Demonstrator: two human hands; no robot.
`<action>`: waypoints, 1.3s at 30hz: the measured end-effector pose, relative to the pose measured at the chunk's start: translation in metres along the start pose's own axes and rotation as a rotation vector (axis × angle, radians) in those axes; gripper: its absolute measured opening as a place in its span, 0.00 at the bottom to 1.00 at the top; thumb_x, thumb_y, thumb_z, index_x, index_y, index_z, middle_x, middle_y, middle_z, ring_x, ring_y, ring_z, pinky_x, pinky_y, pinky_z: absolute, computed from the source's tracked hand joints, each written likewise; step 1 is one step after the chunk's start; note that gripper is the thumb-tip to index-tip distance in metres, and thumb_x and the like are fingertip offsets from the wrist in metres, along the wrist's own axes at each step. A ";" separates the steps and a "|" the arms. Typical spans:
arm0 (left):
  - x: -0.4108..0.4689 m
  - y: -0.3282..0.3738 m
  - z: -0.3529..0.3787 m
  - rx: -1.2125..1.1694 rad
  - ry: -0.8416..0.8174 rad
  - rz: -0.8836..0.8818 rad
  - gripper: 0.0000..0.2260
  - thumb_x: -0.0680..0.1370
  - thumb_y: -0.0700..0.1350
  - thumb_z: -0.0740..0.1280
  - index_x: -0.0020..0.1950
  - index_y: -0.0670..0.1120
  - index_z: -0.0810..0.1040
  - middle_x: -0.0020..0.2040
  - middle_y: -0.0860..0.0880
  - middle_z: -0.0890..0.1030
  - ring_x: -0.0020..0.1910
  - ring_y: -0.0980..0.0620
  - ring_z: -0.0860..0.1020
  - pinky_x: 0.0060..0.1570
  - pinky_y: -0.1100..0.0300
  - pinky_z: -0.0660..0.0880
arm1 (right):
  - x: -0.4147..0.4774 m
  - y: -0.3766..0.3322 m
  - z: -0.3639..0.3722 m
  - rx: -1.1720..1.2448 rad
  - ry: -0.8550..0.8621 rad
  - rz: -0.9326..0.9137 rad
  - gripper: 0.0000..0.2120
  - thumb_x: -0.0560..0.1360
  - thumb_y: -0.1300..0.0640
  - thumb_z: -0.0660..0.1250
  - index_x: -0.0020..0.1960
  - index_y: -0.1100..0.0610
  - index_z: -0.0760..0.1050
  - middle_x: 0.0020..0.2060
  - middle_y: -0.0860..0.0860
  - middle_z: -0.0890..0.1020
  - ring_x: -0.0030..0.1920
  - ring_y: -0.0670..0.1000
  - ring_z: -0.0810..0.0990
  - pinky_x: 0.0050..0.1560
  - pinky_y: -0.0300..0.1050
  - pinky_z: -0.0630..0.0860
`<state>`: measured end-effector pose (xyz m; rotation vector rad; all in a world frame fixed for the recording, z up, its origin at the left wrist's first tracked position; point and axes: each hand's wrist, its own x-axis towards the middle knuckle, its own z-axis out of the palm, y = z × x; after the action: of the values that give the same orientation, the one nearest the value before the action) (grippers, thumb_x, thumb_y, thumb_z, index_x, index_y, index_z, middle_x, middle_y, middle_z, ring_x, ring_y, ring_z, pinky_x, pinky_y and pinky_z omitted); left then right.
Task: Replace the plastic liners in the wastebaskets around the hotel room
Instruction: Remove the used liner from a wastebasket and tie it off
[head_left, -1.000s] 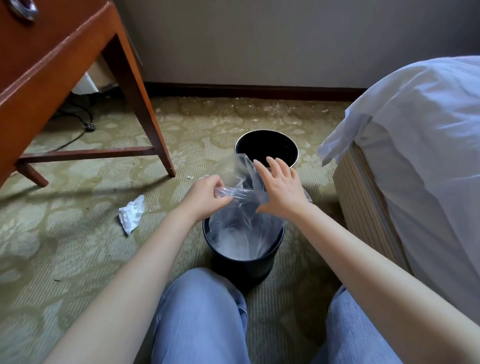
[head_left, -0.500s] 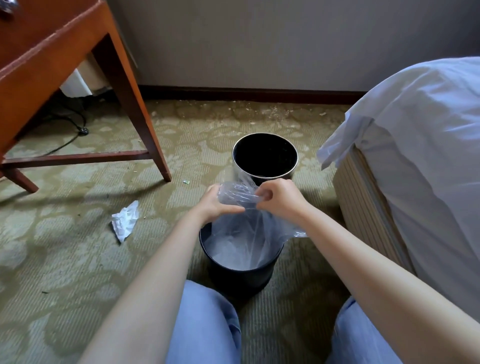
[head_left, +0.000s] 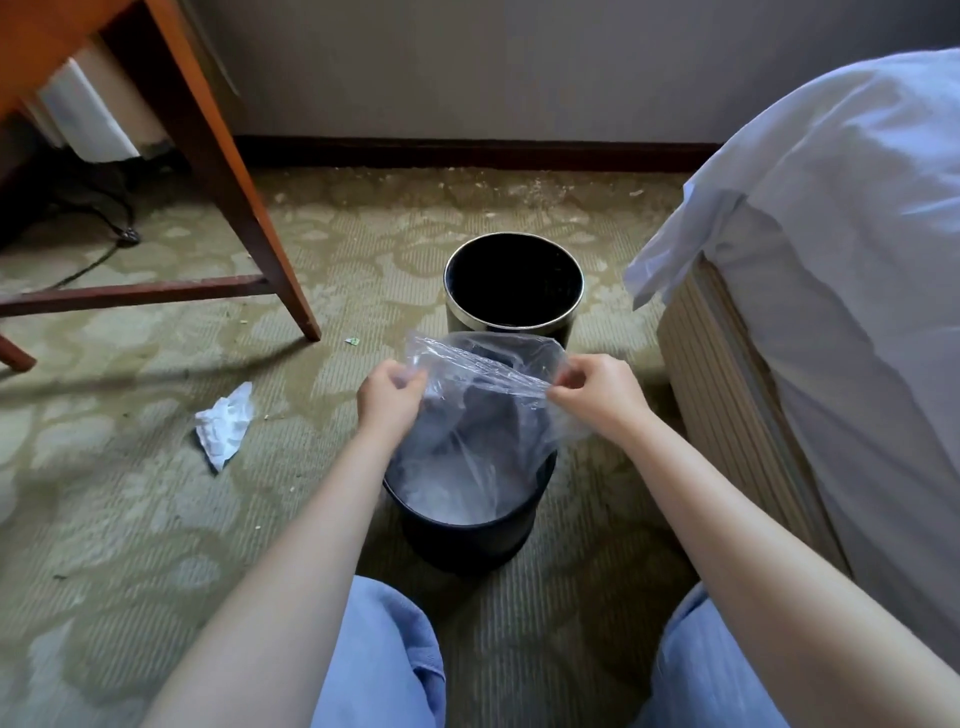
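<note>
Liner (head_left: 485, 400) clear, mouth stretched above near bin (head_left: 467, 538), bottom hanging inside it | our left hand (head_left: 387, 400) pinches its left edge | our right hand (head_left: 597, 397) pinches its right edge | far bin (head_left: 511, 317) stands just beyond | crumpled paper (head_left: 226, 426) lies left on carpet (head_left: 130, 519)

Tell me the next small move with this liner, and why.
Probably lower both hands and fold the mouth of the liner down over the rim of the near wastebasket. The left hand and right hand each pinch an edge, holding the mouth spread above the wastebasket, while the liner's lower part hangs inside; the front rim shows bare.
</note>
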<state>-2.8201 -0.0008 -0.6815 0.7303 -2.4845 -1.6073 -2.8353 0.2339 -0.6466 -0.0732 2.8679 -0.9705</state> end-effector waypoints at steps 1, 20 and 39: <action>0.000 -0.004 0.001 -0.021 0.008 -0.008 0.06 0.78 0.44 0.67 0.53 0.46 0.73 0.49 0.47 0.76 0.48 0.49 0.74 0.49 0.61 0.66 | 0.000 0.005 0.001 0.028 0.010 0.001 0.09 0.72 0.54 0.71 0.34 0.50 0.75 0.33 0.45 0.78 0.38 0.47 0.77 0.35 0.41 0.70; -0.025 -0.002 0.010 -0.264 -0.094 -0.084 0.13 0.73 0.39 0.63 0.32 0.48 0.65 0.30 0.49 0.65 0.33 0.51 0.64 0.35 0.55 0.61 | -0.007 -0.020 0.060 0.224 0.079 -0.064 0.04 0.75 0.58 0.62 0.50 0.56 0.71 0.36 0.49 0.77 0.36 0.51 0.73 0.39 0.48 0.68; -0.027 0.029 0.022 -0.410 -0.185 0.158 0.15 0.82 0.41 0.58 0.35 0.46 0.63 0.25 0.52 0.65 0.24 0.58 0.64 0.33 0.63 0.68 | -0.022 -0.002 0.096 0.244 -0.207 -0.193 0.14 0.78 0.66 0.59 0.59 0.58 0.79 0.44 0.47 0.82 0.46 0.39 0.80 0.47 0.33 0.73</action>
<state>-2.8140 0.0390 -0.6609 0.3354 -2.1404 -2.1044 -2.8015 0.1761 -0.7195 -0.4093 2.5704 -1.2585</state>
